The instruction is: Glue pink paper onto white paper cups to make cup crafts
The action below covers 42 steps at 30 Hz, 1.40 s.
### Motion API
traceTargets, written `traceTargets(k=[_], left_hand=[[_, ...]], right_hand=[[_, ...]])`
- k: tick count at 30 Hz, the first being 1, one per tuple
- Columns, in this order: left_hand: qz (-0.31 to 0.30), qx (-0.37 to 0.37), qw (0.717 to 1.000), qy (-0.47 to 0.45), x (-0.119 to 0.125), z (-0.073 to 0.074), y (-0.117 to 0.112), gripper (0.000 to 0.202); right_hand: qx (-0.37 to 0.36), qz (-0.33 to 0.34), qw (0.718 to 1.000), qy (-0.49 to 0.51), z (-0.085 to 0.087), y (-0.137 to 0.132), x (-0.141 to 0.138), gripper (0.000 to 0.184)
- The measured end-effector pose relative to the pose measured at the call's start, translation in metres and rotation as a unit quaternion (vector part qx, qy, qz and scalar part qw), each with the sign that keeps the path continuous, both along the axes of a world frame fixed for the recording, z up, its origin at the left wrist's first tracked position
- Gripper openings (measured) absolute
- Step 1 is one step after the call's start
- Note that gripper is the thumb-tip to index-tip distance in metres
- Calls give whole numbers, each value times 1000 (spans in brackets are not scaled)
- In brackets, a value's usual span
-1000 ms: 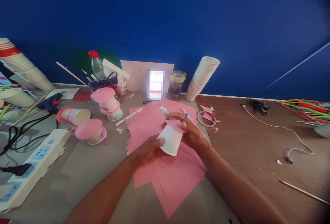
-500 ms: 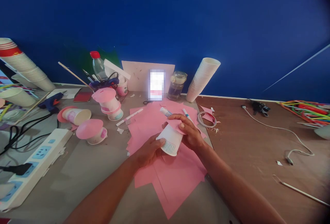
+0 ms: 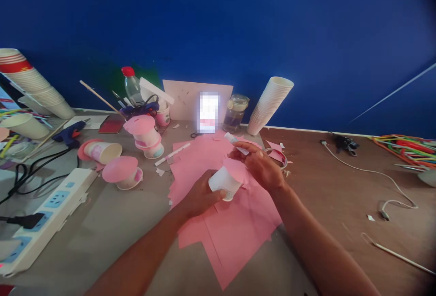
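My left hand [image 3: 199, 196] is wrapped round a small white paper cup [image 3: 223, 181], held tilted above the pink paper sheets [image 3: 225, 223]. A pink paper disc [image 3: 238, 168] sits against the cup's far end. My right hand [image 3: 260, 166] is closed on a white glue stick [image 3: 235, 143], pinched between fingers and thumb just above the disc.
Several pink-capped cups [image 3: 143, 134] lie at the left, by a power strip [image 3: 47, 216] and a blue glue gun [image 3: 70, 133]. Stacks of paper cups [image 3: 269, 104] lean at the back, with a jar [image 3: 234, 113] and bottle [image 3: 131, 87]. A white cable [image 3: 371, 171] crosses the brown table.
My right hand let go of the cup's pink disc, reached back and picked up the glue stick from the pink paper. The left hand turned the cup slightly.
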<state>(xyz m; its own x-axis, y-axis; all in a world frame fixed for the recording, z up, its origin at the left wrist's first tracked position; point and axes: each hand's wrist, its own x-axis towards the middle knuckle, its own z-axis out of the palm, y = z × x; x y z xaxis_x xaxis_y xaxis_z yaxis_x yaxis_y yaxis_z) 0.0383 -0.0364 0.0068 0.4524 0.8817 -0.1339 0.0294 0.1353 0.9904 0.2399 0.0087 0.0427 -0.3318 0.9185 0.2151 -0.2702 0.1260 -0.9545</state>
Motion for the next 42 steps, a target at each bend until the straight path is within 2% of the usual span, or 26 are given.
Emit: traceTargets(k=[4, 7, 10, 14, 19, 26, 30, 35, 37, 39, 42], left_hand=[[21, 49, 996, 66, 5, 2, -3, 51], [35, 82, 993, 80, 7, 4, -5, 53], [49, 106, 989, 89, 8, 4, -7, 54], [39, 110, 989, 93, 6, 4, -8, 57], [15, 110, 992, 67, 7, 3, -8, 61], [26, 169, 981, 94, 10, -1, -5, 58], [44, 188, 972, 134, 9, -5, -4, 54], [95, 133, 982, 96, 7, -3, -5, 57], [116, 108, 984, 79, 7, -1, -4, 60], [132, 106, 983, 68, 7, -1, -2, 59], [150, 147, 974, 91, 6, -7, 1, 53]], right_hand=[[73, -4, 990, -119, 8, -5, 1, 48], [144, -30, 961, -232, 16, -13, -5, 51], [185, -33, 930, -316, 21, -19, -11, 52], [210, 0, 913, -348, 22, -21, -15, 44], [190, 29, 905, -379, 27, -23, -17, 40], [200, -4, 884, -424, 23, -28, -23, 43], [208, -22, 897, -390, 18, -30, -23, 50], [133, -114, 958, -225, 10, -21, -15, 44], [98, -115, 975, -165, 3, -16, -13, 44], [93, -104, 979, -147, -3, -14, -13, 45], [119, -98, 973, -173, -10, -14, -17, 48]])
